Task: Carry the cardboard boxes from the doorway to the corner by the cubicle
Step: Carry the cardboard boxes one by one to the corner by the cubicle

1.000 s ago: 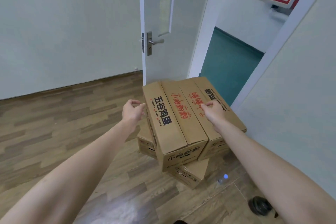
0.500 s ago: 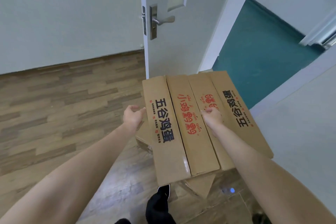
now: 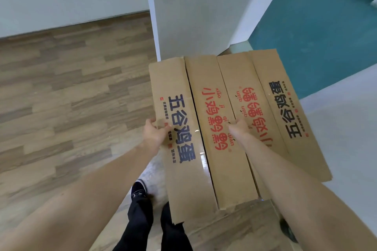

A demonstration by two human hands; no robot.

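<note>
At the doorway, you stand over the cardboard boxes (image 3: 214,128), flat-topped cartons lying side by side on the wooden floor (image 3: 61,87) beside the open door (image 3: 193,16). Your left hand (image 3: 155,134) curls over the leftmost carton's outer edge; your right hand (image 3: 239,128) rests fisted on the top, its grip impossible to confirm. The pickup appears under way: next, secure both sides, lift level, turn toward the cubicle corner.
</note>
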